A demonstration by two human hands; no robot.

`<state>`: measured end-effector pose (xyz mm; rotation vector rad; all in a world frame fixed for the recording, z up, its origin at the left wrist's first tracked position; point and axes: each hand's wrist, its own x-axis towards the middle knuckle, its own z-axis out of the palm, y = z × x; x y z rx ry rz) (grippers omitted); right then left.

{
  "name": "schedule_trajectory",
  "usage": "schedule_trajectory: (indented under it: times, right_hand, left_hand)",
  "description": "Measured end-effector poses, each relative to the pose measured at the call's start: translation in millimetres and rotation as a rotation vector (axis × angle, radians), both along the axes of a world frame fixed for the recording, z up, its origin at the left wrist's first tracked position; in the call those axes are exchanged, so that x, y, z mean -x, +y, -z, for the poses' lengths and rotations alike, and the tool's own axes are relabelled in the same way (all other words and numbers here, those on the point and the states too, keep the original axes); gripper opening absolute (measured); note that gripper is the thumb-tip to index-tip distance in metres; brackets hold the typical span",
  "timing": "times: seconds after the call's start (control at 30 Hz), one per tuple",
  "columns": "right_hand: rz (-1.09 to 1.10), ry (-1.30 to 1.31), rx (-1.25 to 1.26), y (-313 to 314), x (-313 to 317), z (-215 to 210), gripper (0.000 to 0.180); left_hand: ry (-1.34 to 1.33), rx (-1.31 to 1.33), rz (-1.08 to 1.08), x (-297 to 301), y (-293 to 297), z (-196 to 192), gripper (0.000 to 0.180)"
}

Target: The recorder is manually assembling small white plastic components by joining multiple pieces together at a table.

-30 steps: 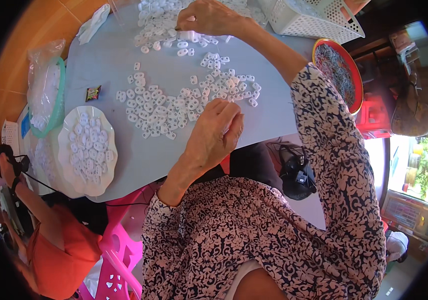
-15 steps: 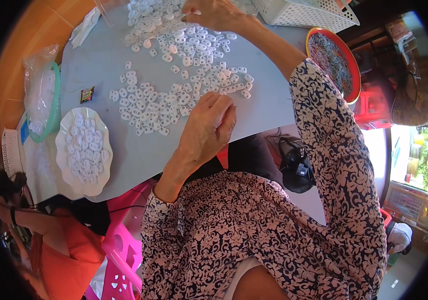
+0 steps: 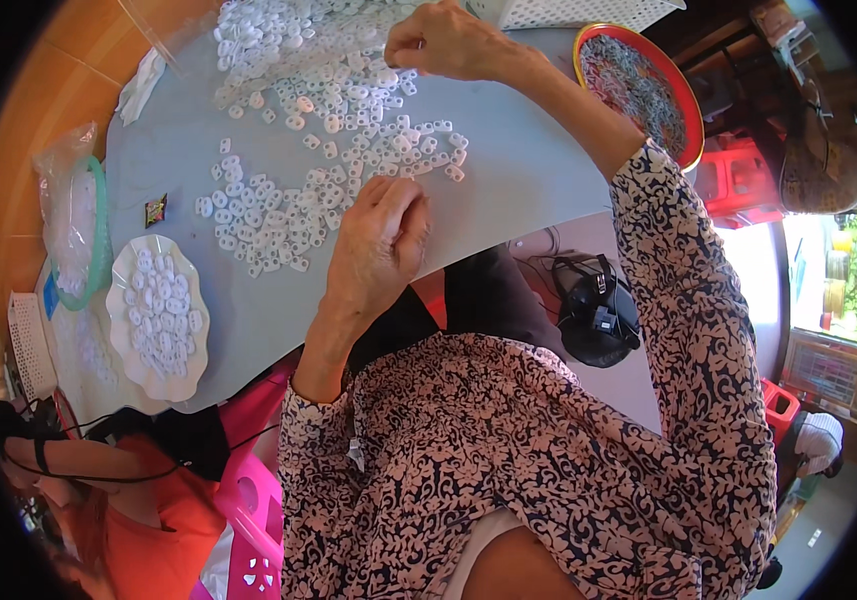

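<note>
Small white plastic pieces with two holes each (image 3: 283, 215) lie spread over the grey table (image 3: 508, 160), heaped thicker at the far side. My left hand (image 3: 378, 235) is closed at the near edge of the spread, its curled fingers hiding whatever they may hold. Over the right side of the far heap, my right hand (image 3: 453, 42) has its fingers bent in and pressed together. I cannot make out anything between them. A white scalloped plate (image 3: 120, 335) at the left carries more of the same pieces.
A green-rimmed basket (image 3: 103, 240) with a clear bag stands at the left, near a small dark wrapper (image 3: 155, 211). Far right is a red round tray (image 3: 693, 120) of grey bits, beside a white perforated basket (image 3: 588, 10). Someone in orange (image 3: 163, 530) sits at lower left.
My right hand has drawn back slightly toward me and shows more fully. My left hand stays curled near the front of the spread. The whole view has shifted a little.
</note>
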<state>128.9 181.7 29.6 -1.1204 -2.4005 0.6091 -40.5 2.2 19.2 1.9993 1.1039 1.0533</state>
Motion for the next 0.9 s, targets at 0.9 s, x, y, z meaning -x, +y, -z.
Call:
schedule_trajectory:
  times: [0.9]
  right_hand:
    - [0.155, -0.103, 0.029, -43, 2, 6, 0.021]
  left_hand:
    - [0.003, 0.018, -0.039, -4, 1, -3, 0.005]
